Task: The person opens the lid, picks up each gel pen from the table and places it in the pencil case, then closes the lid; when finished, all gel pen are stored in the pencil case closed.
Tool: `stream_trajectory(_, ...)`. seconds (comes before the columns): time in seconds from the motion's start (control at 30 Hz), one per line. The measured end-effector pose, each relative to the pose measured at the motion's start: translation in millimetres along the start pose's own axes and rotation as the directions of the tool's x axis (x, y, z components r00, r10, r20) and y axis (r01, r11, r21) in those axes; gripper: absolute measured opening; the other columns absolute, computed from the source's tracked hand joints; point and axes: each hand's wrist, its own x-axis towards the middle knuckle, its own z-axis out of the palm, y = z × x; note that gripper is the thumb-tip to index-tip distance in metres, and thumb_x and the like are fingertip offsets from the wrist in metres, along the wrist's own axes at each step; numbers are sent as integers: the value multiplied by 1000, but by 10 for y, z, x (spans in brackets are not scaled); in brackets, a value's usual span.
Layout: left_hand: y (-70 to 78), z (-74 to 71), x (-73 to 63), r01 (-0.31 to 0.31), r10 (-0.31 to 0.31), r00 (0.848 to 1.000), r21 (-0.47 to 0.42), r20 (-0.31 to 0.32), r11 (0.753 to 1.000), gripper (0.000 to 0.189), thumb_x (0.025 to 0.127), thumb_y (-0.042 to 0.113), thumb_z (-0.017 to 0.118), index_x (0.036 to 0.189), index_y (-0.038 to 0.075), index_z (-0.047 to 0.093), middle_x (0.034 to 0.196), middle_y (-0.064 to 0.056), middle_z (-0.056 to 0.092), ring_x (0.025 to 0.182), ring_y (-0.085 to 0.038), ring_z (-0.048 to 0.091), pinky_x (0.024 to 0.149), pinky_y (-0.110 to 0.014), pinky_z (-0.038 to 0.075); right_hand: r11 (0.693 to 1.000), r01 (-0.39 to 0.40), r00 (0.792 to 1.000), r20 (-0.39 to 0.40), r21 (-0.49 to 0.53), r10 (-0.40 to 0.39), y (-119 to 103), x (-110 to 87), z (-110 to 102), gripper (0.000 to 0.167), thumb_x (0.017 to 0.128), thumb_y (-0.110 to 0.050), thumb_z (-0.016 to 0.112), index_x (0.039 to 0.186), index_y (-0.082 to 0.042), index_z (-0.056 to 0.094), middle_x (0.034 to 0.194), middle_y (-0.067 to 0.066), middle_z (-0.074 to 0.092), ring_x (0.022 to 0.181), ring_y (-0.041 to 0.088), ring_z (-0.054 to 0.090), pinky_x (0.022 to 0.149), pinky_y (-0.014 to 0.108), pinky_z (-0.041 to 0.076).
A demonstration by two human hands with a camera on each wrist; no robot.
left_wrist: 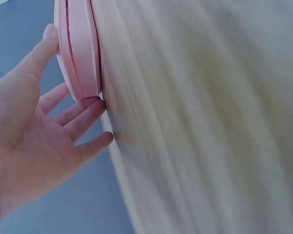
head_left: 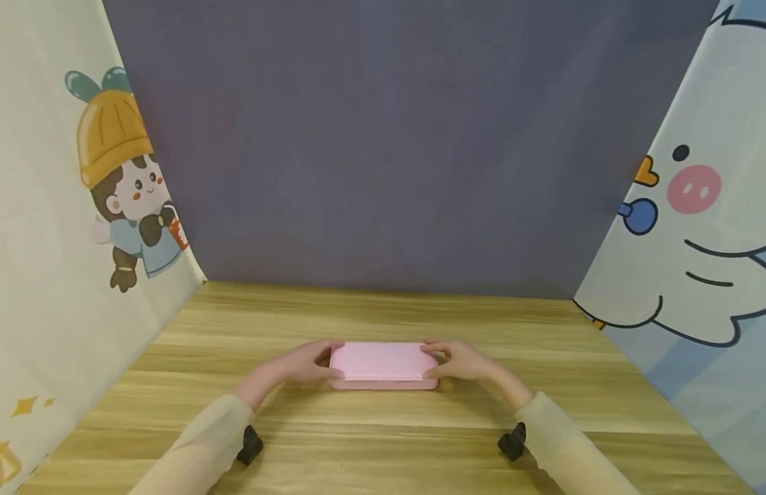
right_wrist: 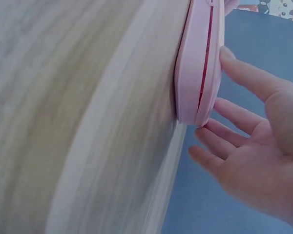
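Observation:
A pink lidded case [head_left: 383, 362], long and rounded at its corners like a pencil case, lies flat on the wooden table. Its lid is down, and a thin red line runs along the seam of the case [left_wrist: 83, 53] in the left wrist view. My left hand [head_left: 304, 362] holds the left end, thumb at the near corner and fingers at the far one. At the opposite end, my right hand [head_left: 462, 360] grips the case the same way. In the right wrist view, the thumb touches the lid's edge while fingers reach the case's rounded end.
The wood-grain table [head_left: 383, 447] runs back to a dark grey panel [head_left: 383, 151]. Pale curtains with cartoon prints stand at the left [head_left: 42, 206] and right [head_left: 686, 275]. A black wrist device [head_left: 250, 445] sits at the left cuff, another wrist device [head_left: 513, 442] at the right.

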Motion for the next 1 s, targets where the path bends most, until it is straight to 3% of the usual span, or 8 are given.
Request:
stream_trajectory(0.27,73,-5,112,-14,14,1000,11,1,1000,73,83,37,70,136,-3,42,139,-22,45,129,-36,43,110,-47,37,996,-21,998,-60,-81,16,-11,37,-7,67,79,-32,75,129,6,52,136,25,48,129,42,41,107,53,37)
stream_trajectory(0.47,78,8,113,-12,13,1000,103,-13,995,70,84,41,68,135,-1,44,137,-20,48,126,-34,46,108,-46,39,989,-12,998,-57,-145,4,-50,72,-14,69,78,-30,76,128,9,51,133,25,52,126,41,45,105,52,39)
stream_trajectory(0.8,150,58,103,17,-11,999,151,-44,988,70,84,42,67,134,-2,44,135,-21,50,126,-34,46,109,-46,38,988,-53,998,-37,-145,48,-62,79,-23,73,79,-33,75,133,7,47,136,24,48,129,41,40,109,53,34)
stream_trajectory(1.0,146,58,152,-15,22,999,152,-43,988,73,85,39,68,136,-6,41,138,-24,45,129,-37,42,111,-47,35,987,-68,997,-58,-146,60,-54,58,-19,73,79,-32,75,134,6,46,139,26,44,131,42,37,109,55,32)
